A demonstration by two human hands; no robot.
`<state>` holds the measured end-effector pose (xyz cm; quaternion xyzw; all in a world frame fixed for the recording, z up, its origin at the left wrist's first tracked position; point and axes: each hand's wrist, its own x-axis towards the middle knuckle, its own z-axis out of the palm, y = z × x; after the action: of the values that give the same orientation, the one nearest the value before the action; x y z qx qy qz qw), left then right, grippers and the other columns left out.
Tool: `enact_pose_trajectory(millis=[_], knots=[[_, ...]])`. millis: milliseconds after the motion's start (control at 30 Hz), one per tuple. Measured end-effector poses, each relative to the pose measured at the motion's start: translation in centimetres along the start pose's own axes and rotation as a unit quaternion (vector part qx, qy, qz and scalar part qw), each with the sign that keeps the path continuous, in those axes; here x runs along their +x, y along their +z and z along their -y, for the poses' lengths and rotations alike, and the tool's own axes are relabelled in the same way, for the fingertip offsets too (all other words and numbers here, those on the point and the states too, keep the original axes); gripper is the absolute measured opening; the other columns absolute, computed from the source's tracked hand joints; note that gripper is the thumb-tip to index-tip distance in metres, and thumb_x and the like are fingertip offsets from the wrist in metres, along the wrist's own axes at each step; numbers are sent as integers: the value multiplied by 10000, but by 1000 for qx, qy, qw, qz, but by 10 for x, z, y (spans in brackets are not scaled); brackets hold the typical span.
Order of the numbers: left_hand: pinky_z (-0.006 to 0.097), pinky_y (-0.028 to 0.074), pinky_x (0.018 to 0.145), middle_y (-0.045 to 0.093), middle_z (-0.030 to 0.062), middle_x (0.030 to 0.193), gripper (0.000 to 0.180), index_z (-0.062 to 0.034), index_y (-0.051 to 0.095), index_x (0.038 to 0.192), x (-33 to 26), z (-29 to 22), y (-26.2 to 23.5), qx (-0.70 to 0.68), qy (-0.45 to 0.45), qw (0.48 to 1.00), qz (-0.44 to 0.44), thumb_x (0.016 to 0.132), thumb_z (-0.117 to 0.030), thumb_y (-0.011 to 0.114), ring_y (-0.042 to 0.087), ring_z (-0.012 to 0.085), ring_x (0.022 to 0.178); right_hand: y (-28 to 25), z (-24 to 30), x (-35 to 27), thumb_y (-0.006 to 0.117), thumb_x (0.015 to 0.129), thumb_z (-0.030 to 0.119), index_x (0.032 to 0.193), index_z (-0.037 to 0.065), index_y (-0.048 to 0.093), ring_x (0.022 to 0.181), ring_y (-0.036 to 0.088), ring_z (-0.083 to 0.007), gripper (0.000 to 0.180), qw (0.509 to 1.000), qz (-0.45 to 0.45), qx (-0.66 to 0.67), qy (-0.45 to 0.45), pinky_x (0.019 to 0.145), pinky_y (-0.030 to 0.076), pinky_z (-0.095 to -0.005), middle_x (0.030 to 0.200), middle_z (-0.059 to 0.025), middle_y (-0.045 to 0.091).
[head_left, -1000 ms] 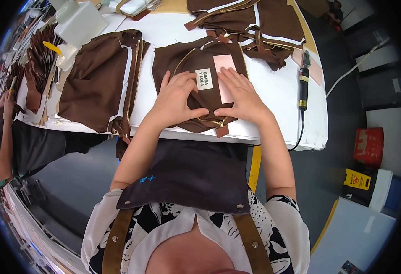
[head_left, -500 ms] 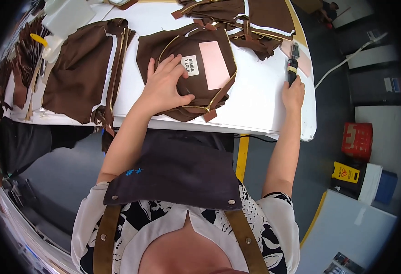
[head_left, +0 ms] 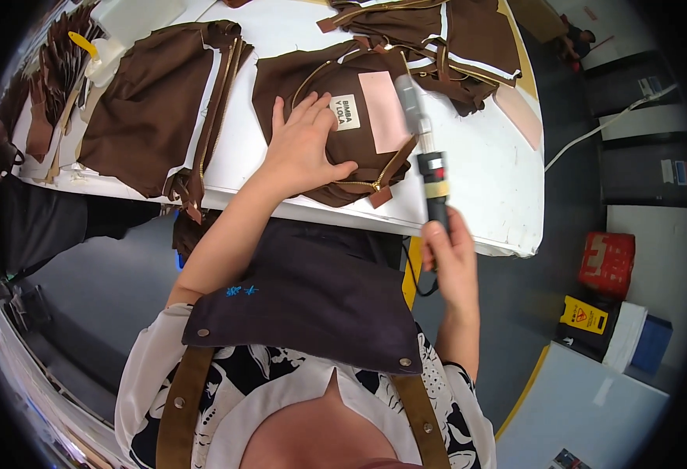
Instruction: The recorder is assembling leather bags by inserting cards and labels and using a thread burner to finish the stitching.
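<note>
A brown fabric bag piece lies on the white table, its gold zipper curving around an opening. Inside the opening show a cream label and a pale pink rectangle. My left hand rests on the bag, fingers stretched out and thumb spread, with its fingertips beside the label. My right hand is wrapped around the black handle of a corded hand tool with a metal shaft and a blurred flat metal head. That head is over the bag's right edge, next to the pink rectangle; contact cannot be made out.
Brown bag pieces with white strips and zippers lie at the left and far right. A pink pad sits near the right rim of the white table. Far left, a yellow handle sticks up from a whitish container.
My right hand has brought the tool leftward from the table's right side, off the pink pad, to the bag's right edge. My left hand stays on the bag.
</note>
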<state>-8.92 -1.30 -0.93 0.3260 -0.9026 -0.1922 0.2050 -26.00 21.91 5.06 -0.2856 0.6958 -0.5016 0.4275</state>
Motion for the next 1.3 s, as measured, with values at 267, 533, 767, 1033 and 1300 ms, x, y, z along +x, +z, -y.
enact_pose_trajectory(millis=[267, 533, 767, 1033, 1300], knots=[[654, 119, 1198, 469, 250, 1497, 542, -62, 535, 969, 5, 0, 2, -12, 4, 1000, -6, 683, -396, 851, 349, 404, 1457, 29, -9, -15, 560, 1030, 311, 1480, 7, 400, 625, 578, -118, 567, 986, 9, -156, 55, 554, 468, -287, 760, -44, 580], [695, 128, 1173, 482, 235, 1479, 580, -62, 561, 1019, 2, 3, 2, -3, 15, 999, -41, 676, -442, 834, 366, 409, 1440, 21, 3, -27, 516, 1033, 322, 1446, -17, 425, 690, 688, -379, 542, 870, -32, -471, -142, 657, 530, -461, 859, -211, 698], [686, 124, 1177, 489, 226, 1464, 586, -52, 570, 999, -1, -1, 12, -22, 23, 999, -35, 659, -444, 842, 369, 402, 1434, 33, 37, 1, 514, 1028, 314, 1195, -57, 533, 652, 670, -425, 407, 804, 5, -592, -59, 616, 520, -510, 708, -209, 680], [676, 135, 1177, 476, 255, 1481, 586, -40, 553, 968, 1, 1, 2, -21, 14, 999, -37, 654, -428, 861, 372, 402, 1437, 52, 41, 49, 497, 1037, 317, 975, -36, 511, 658, 664, -430, 359, 795, 0, -600, -88, 612, 512, -523, 708, -223, 672], [673, 119, 1186, 475, 254, 1474, 585, -19, 585, 968, 2, 2, 4, -15, 15, 999, -32, 661, -437, 858, 356, 389, 1446, 43, 56, 24, 512, 1027, 321, 960, -37, 509, 646, 661, -433, 364, 780, 22, -622, -60, 618, 517, -523, 692, -223, 663]])
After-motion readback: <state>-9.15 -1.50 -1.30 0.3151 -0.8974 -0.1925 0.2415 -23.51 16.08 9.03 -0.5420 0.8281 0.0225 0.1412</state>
